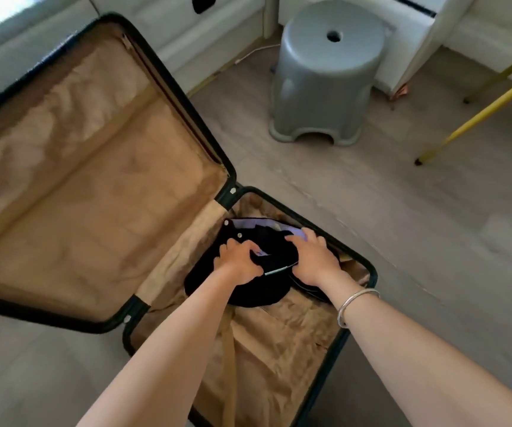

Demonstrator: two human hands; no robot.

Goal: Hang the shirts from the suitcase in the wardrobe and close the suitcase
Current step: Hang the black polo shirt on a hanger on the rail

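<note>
Two bare arms reach down into an open suitcase (94, 164) lying flat on the floor. In the half of the suitcase nearer the person, at its far end, sits a bundle of dark shirts (205, 272), crumpled, with a pale lilac lining showing. The left grip (239, 260) has its fingers curled round a fold of the dark cloth. The right grip (310, 254) lies palm down on the bundle; whether it pinches any cloth cannot be told. The cloth looks soft, light and limp, so it will likely sag and trail when lifted. Taking hold at the collar or shoulders seems best. Beyond the suitcase stands a grey stool (325, 72).
</note>
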